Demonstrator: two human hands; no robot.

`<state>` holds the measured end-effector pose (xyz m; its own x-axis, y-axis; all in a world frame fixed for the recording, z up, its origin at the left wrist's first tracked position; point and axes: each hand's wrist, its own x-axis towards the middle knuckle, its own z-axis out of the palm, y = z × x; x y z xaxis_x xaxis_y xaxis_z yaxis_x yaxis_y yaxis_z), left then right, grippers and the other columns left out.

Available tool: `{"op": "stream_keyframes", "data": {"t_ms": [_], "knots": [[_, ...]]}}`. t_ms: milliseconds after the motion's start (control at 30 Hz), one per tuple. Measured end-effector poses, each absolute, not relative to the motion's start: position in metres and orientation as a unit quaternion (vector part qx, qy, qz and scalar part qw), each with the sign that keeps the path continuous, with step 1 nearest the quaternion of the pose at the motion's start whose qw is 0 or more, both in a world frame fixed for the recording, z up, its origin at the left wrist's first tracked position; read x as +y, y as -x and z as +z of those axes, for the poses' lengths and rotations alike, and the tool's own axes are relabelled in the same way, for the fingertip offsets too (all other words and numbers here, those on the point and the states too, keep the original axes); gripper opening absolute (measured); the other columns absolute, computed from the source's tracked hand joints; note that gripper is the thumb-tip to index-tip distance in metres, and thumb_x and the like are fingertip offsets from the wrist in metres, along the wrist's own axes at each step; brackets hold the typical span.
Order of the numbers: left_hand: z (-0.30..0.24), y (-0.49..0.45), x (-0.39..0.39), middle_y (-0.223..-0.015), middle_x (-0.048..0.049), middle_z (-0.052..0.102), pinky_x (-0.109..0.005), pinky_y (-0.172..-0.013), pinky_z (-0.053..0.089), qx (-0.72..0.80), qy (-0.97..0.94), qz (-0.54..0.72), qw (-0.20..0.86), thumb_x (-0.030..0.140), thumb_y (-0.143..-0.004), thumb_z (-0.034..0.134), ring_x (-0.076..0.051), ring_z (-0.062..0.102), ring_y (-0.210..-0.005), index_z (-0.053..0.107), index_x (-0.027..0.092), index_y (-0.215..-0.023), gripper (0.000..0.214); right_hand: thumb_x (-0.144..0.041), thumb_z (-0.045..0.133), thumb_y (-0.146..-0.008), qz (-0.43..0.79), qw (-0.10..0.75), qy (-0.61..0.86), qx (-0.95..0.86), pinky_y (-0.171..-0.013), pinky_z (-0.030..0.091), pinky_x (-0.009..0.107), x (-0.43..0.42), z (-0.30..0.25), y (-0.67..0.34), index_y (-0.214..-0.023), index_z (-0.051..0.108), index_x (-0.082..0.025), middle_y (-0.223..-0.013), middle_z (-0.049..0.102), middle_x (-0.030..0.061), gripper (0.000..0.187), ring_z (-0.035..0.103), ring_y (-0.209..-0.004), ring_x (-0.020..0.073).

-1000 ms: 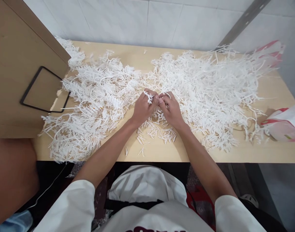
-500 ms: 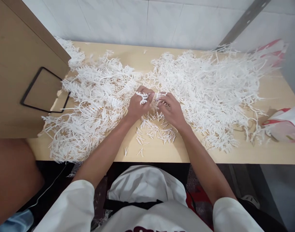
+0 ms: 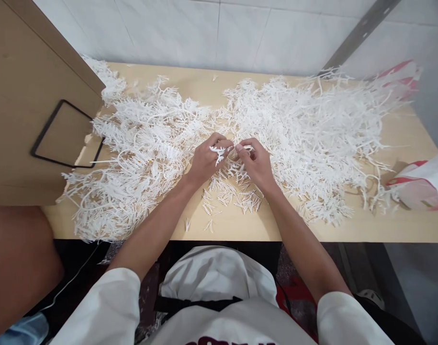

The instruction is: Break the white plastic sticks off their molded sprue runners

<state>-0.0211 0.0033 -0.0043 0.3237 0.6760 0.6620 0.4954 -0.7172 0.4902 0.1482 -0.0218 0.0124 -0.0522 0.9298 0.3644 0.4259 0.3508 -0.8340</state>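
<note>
My left hand (image 3: 206, 157) is closed around a white branched plastic piece (image 3: 219, 153), whose short prongs stick out over the fingers. Close beside it, above the middle of the table, my right hand (image 3: 257, 163) has thumb and forefinger pinched together near the left fingertips. Whatever lies in that pinch is too small to name. Below both hands are loose thin white sticks (image 3: 249, 200), scattered in small clusters. A heap of white branched pieces (image 3: 143, 129) spreads to the left, and a larger tangled heap (image 3: 312, 129) to the right.
A cardboard box (image 3: 32, 96) with a black outlined frame stands at the left of the wooden table (image 3: 233, 231). Red and white plastic bags (image 3: 425, 184) sit at the right edge. A tiled wall (image 3: 190, 33) runs behind. Another person's bare limb (image 3: 21, 258) shows at lower left.
My right hand's fingers have drawn together into a pinch, and the white strands between the hands have dropped lower. My left hand has shifted slightly, still gripping the branched piece.
</note>
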Motion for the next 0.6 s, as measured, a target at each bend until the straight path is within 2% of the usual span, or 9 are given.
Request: {"op": "stream_keyframes", "data": {"t_ms": [133, 233, 333, 500, 600], "knots": [[-0.003, 0.021, 0.003, -0.095, -0.0042, 0.060, -0.027, -0.071, 0.047, 0.370, -0.811, 0.445, 0.086, 0.038, -0.094, 0.042, -0.014, 0.060, -0.083, 0.059, 0.023, -0.099, 0.022, -0.049, 0.055, -0.087, 0.240, 0.457, 0.497, -0.697, -0.067, 0.048, 0.027, -0.019, 0.011, -0.149, -0.091, 0.059, -0.024, -0.090, 0.063, 0.0003, 0.026, 0.059, -0.082, 0.0126], [-0.002, 0.019, 0.004, -0.095, -0.0053, 0.063, -0.027, -0.072, 0.047, 0.365, -0.823, 0.430, 0.068, 0.035, -0.095, 0.041, -0.014, 0.061, -0.085, 0.059, 0.021, -0.097, 0.023, -0.044, 0.054, -0.089, 0.228, 0.441, 0.489, -0.717, -0.070, 0.047, 0.029, -0.019, 0.011, -0.151, -0.091, 0.060, -0.024, -0.086, 0.063, -0.0010, 0.021, 0.059, -0.080, 0.0118], [-0.001, 0.016, 0.004, -0.085, -0.0045, 0.066, -0.026, -0.068, 0.046, 0.383, -0.818, 0.425, 0.054, 0.034, -0.094, 0.043, -0.014, 0.062, -0.078, 0.061, 0.019, -0.090, 0.023, -0.040, 0.050, -0.092, 0.185, 0.437, 0.477, -0.740, -0.072, 0.047, 0.030, -0.021, 0.011, -0.152, -0.088, 0.058, -0.024, -0.081, 0.060, -0.0015, 0.018, 0.057, -0.076, 0.0116], [-0.007, 0.007, 0.004, -0.069, -0.0030, 0.065, -0.026, -0.061, 0.044, 0.447, -0.758, 0.467, 0.089, 0.035, -0.088, 0.052, -0.012, 0.058, -0.063, 0.060, 0.017, -0.075, 0.024, -0.041, 0.042, -0.095, 0.129, 0.424, 0.497, -0.746, -0.065, 0.045, 0.029, -0.026, 0.005, -0.146, -0.090, 0.053, -0.024, -0.087, 0.058, 0.0016, 0.021, 0.055, -0.074, 0.0118], [-0.012, 0.004, 0.005, -0.062, -0.0020, 0.062, -0.026, -0.060, 0.043, 0.468, -0.736, 0.478, 0.103, 0.036, -0.084, 0.056, -0.011, 0.055, -0.058, 0.059, 0.018, -0.069, 0.024, -0.041, 0.042, -0.095, 0.119, 0.423, 0.504, -0.744, -0.066, 0.046, 0.030, -0.026, 0.001, -0.142, -0.091, 0.053, -0.024, -0.087, 0.059, 0.0016, 0.021, 0.056, -0.077, 0.0127]]}}
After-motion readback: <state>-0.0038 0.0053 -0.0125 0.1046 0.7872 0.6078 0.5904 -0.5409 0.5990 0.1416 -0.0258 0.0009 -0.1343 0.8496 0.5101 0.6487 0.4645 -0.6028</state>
